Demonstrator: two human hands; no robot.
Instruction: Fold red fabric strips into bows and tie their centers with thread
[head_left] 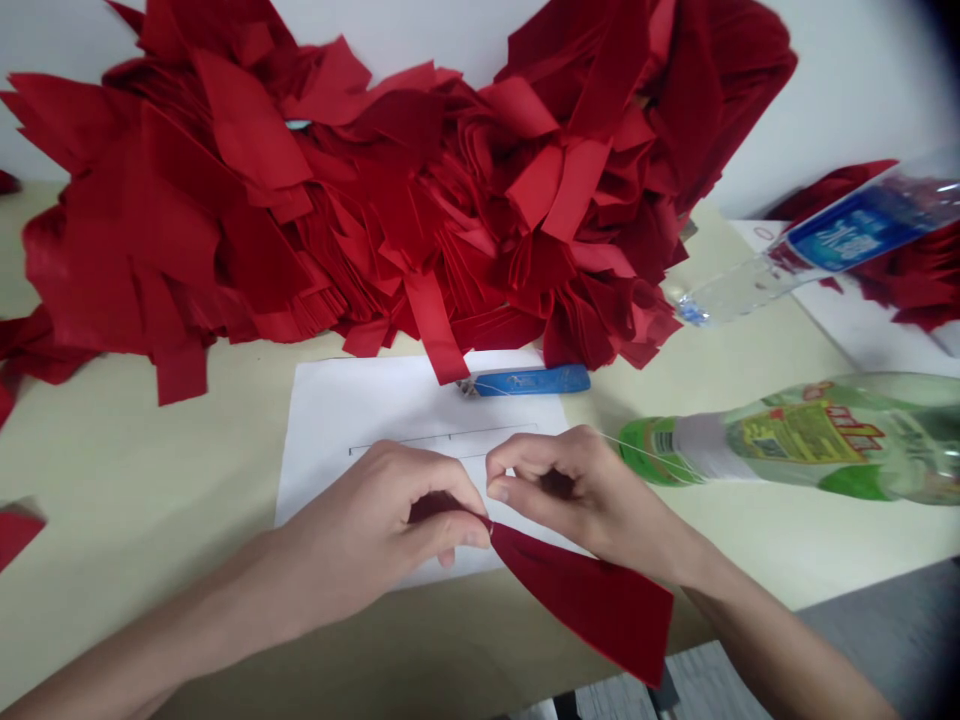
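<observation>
My left hand (409, 520) pinches a dark red fabric strip (592, 605) at a narrow, gathered point. The strip's free end fans out to the lower right, below my right wrist; part of it is hidden in my left palm. A bit of white thread shows at the gathered spot by the left thumb tip. Close beside it, my right hand (570, 485) is closed, thumb against index finger, on a thin white thread. The thread stretches behind this hand to a green-labelled plastic bottle (810, 440) lying on its side, with white thread wound round its neck.
A big heap of red fabric strips (360, 200) fills the back of the table (112, 480). White paper (322, 410) with a drawn line lies under my hands, a blue cutter (532, 381) at its far edge. Another clear bottle (832, 240) lies back right, near more red fabric (919, 275).
</observation>
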